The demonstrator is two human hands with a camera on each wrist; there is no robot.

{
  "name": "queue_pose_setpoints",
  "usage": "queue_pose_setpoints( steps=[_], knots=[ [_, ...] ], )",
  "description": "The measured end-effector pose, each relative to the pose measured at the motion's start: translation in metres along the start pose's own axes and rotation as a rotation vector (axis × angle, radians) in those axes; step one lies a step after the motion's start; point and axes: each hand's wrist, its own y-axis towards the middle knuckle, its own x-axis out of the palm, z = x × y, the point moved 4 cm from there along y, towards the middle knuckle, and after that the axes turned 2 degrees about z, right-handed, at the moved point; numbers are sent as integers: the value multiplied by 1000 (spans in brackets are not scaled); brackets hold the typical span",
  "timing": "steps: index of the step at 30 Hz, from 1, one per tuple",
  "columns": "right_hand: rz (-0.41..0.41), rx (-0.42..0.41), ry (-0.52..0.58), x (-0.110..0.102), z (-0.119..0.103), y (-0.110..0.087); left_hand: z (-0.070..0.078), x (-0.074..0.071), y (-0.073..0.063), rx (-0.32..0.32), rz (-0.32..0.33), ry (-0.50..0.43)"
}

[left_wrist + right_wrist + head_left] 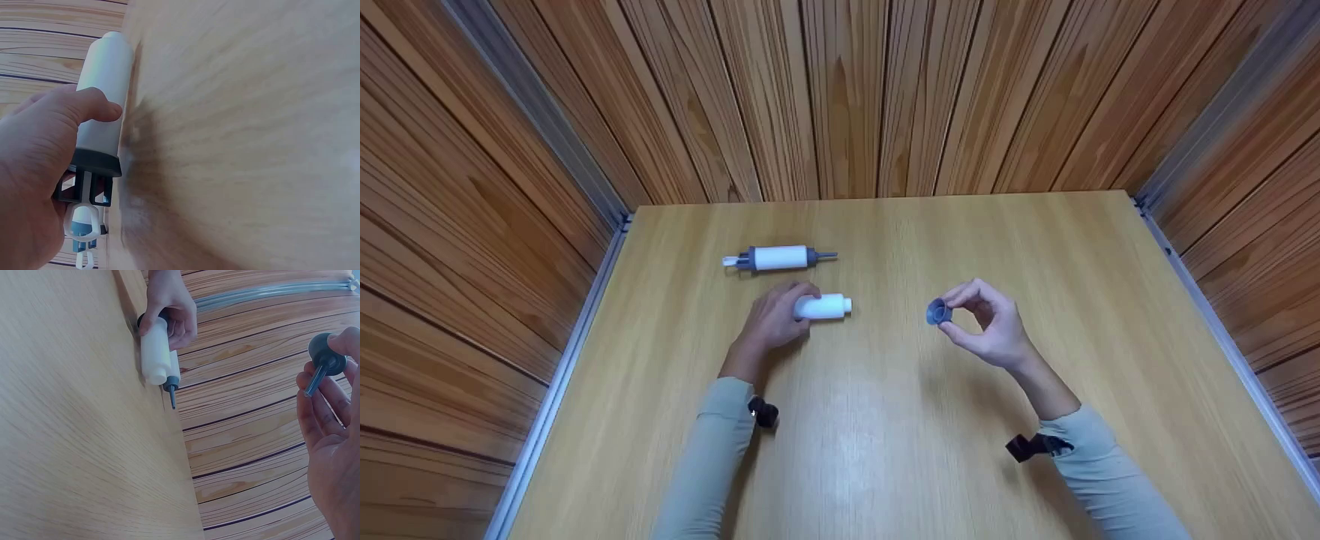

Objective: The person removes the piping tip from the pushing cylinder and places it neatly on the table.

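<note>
A white-barrelled syringe (823, 307) lies sideways in my left hand (775, 315), its bare, stubby white neck pointing right. In the left wrist view my thumb presses along the barrel (107, 62). Behind it show a dark collar (97, 162) and a white ring handle (84, 220). My right hand (994, 326) pinches a dark blue-grey nozzle cap (938, 310) between thumb and fingers, apart from the syringe. Its open, hollow end faces the head camera. The right wrist view shows the cap's narrow spout (316, 379).
A second syringe (781, 258), with its dark nozzle attached, lies on the wooden table (885, 420) just beyond my left hand. Wood-panelled walls (847, 97) and metal rails (562, 352) border the table. Each wrist carries a small black camera (765, 412).
</note>
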Motion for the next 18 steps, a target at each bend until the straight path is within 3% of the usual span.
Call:
queue_pose_setpoints(
  steps=[9,18],
  knots=[
    [-1,-18,2,0,-1,1,-1,-1,0,-22,0,-9],
    [6,3,-41,-3,-5,9,-1,0,-3,-1,12,3]
  ],
)
